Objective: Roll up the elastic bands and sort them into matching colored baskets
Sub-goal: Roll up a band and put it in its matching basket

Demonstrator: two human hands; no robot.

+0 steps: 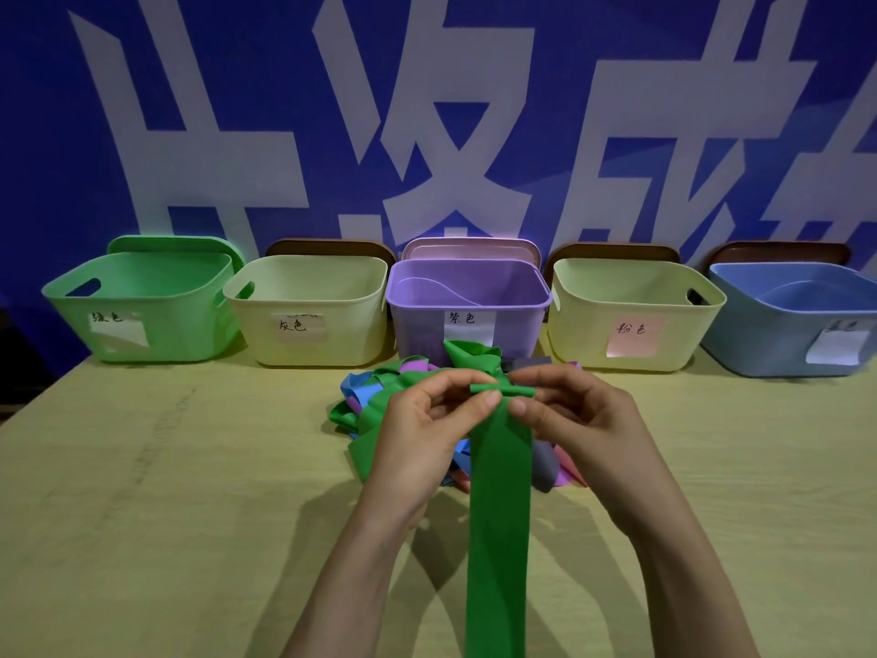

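The left hand and right hand each pinch the rolled end of a green band between thumb and fingers. The band runs flat from the fingertips back between the wrists. A pile of mixed bands lies on the desk just under and beyond the hands. The green basket stands well beyond and left of the left hand.
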